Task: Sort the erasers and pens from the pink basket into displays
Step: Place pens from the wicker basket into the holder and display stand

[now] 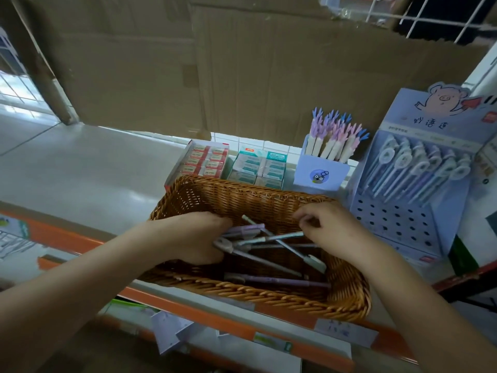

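A brown wicker basket point(236, 200) stands on the shelf in front of me, with several pastel pens point(271, 261) lying crossed inside. My left hand point(197, 238) is inside the basket at its left and grips a bunch of pens by their capped ends. My right hand point(330, 230) reaches in from the right and pinches a pen with curled fingers. Behind the basket stand a red eraser box point(205, 161) and a teal eraser box point(258, 168). A small blue pen cup point(321, 172) holds antler-topped pens. A tall blue pig display point(414, 168) holds more pens.
A cardboard sheet point(242, 71) forms the wall behind the shelf. The shelf's orange front edge point(215, 316) carries paper price tags. Bare grey shelf surface point(94, 168) lies left of the basket. A white wire grid point(441, 14) shows at top right.
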